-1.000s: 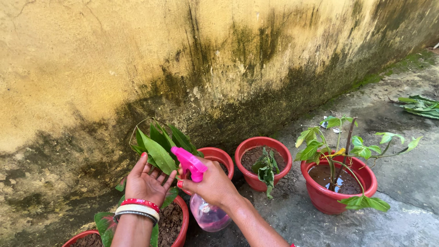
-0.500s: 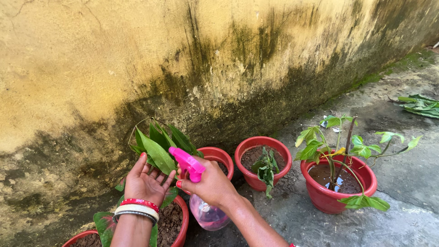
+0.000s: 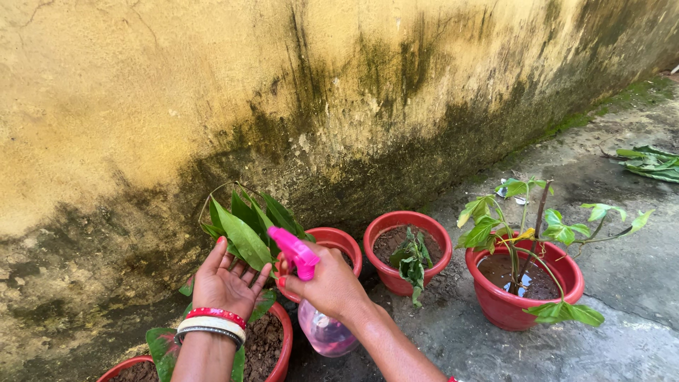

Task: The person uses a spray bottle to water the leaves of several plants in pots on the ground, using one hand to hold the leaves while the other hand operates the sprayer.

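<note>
1 spray bottle (image 3: pixel 315 297), clear pinkish body with a bright pink trigger head, sits above the red pots, gripped closed in the right hand (image 3: pixel 329 286). Left hand (image 3: pixel 225 281) lies open, palm up, cupping green leaves (image 3: pixel 247 226).

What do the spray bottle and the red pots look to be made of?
Spray bottle: likely plastic, with a see-through pink-tinted body and an opaque glossy pink trigger head, gripped by the right hand. Red pots: probably moulded plastic, judging by thin even rims and a smooth slight sheen.
</note>
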